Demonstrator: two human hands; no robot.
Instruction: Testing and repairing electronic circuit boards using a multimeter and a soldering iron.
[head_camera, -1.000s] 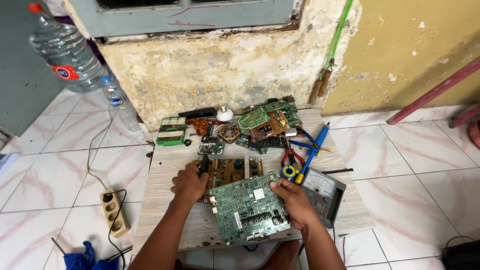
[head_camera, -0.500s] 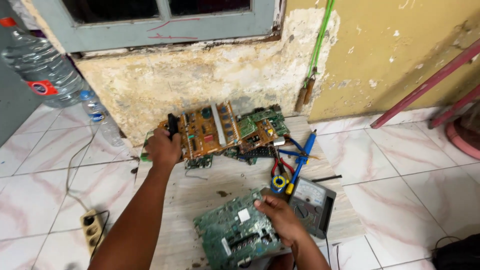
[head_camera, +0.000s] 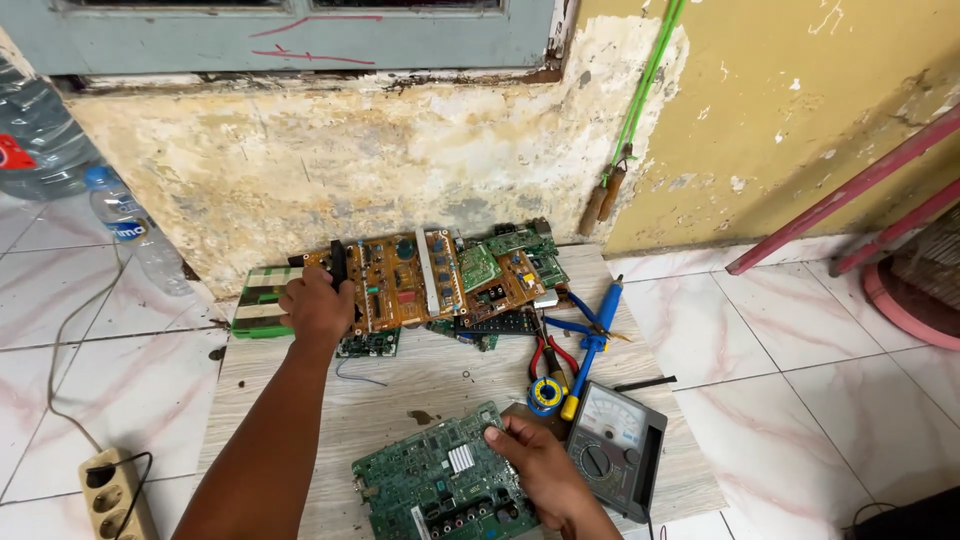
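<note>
My left hand (head_camera: 318, 308) reaches to the back of the low wooden table (head_camera: 420, 385) and grips the left edge of an orange-brown circuit board (head_camera: 400, 278), near a black part on it. That board lies on a pile of other boards, with a green board (head_camera: 524, 252) to its right. My right hand (head_camera: 530, 462) holds the upper right corner of a large green circuit board (head_camera: 440, 490) at the table's front edge.
A grey analog multimeter (head_camera: 618, 450) lies by my right hand. A blue soldering tool (head_camera: 592, 340), red-handled pliers (head_camera: 548, 352) and a solder spool (head_camera: 546, 393) lie above it. Plastic water bottles (head_camera: 130, 235) stand left. A power strip (head_camera: 112, 495) is on the tiled floor.
My left hand left the table's middle, reached to the back pile and took hold of the orange-brown board. My right hand kept the green board at the front. The view has moved closer.
</note>
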